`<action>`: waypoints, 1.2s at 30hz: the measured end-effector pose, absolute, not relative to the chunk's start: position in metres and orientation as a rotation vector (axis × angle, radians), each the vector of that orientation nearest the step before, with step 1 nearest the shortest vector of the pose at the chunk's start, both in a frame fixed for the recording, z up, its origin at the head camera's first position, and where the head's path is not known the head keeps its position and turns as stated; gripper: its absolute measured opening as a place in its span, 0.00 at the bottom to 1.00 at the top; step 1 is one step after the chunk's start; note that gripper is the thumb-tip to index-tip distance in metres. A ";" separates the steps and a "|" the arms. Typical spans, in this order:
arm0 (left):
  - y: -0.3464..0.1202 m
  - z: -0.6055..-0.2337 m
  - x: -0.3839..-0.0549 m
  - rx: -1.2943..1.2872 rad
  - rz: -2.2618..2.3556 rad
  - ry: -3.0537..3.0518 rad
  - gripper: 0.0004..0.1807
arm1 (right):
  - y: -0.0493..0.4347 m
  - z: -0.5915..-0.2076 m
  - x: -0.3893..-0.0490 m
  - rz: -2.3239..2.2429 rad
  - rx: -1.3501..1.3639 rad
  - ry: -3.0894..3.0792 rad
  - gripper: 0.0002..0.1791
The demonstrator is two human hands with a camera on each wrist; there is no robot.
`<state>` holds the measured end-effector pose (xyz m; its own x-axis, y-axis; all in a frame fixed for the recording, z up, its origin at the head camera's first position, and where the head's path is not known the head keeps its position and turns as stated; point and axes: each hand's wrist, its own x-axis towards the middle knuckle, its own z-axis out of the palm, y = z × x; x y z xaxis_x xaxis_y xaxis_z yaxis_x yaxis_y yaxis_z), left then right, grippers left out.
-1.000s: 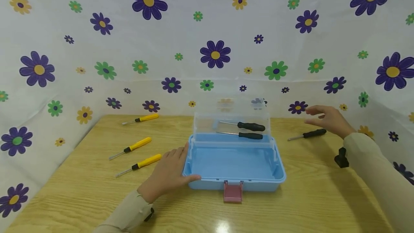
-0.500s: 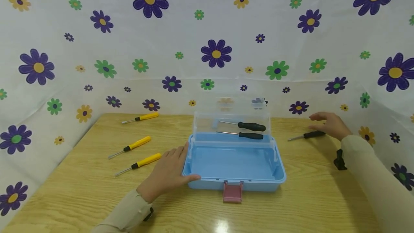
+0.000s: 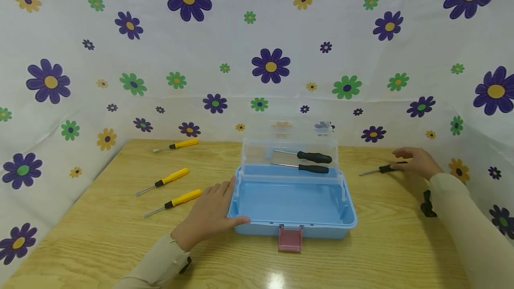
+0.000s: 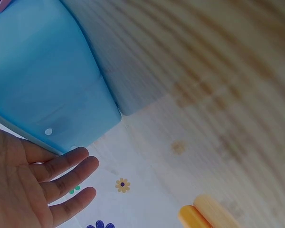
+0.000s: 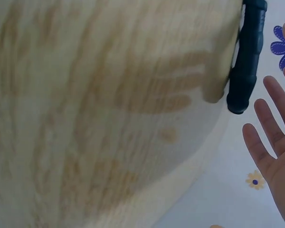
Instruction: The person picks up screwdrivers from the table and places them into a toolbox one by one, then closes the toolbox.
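A light blue toolbox [image 3: 293, 204] stands with its clear lid [image 3: 263, 153] raised. Two black-handled screwdrivers, an upper one [image 3: 315, 157] and a lower one [image 3: 314, 169], lie at the clear rear part of it. My left hand [image 3: 210, 211] rests against its left side, thumb at the front corner; in the left wrist view the straight fingers [image 4: 69, 183] touch the blue wall. On the right, my right hand [image 3: 418, 162] is over the handle of another black screwdriver [image 3: 386, 168]. In the right wrist view its fingers [image 5: 275, 121] are spread beside that handle [image 5: 247, 57].
Three yellow-handled screwdrivers, a far one [image 3: 184, 144], a middle one [image 3: 172, 176] and a near one [image 3: 184, 198], lie on the wooden table [image 3: 92, 235] to the left. A pink latch [image 3: 290, 239] hangs at the toolbox front. A flowered cloth [image 3: 225, 35] stands behind.
My right hand has come down and now overlaps the black screwdriver's handle. The left hand has stayed against the toolbox, and the screwdrivers lie where they were.
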<state>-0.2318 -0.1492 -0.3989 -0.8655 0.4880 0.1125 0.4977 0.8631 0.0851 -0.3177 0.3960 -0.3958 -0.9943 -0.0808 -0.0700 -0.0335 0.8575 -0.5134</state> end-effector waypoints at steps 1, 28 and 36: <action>-0.149 -0.399 -0.232 -0.782 -0.170 -2.945 0.60 | 0.399 -0.398 -0.318 -0.808 -0.095 2.941 0.35; -0.149 -0.397 -0.231 -0.775 -0.161 -2.972 0.59 | 0.420 -0.418 -0.322 -0.715 -0.117 2.901 0.37; -0.148 -0.396 -0.231 -0.784 -0.164 -2.971 0.59 | 0.418 -0.411 -0.316 -0.713 -0.160 2.883 0.31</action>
<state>-0.2309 -0.1483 -0.3957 -0.8682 0.4883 0.0889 0.4951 0.8646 0.0863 -0.3162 0.4175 -0.4110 -0.9803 -0.1436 -0.1360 -0.0636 0.8800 -0.4707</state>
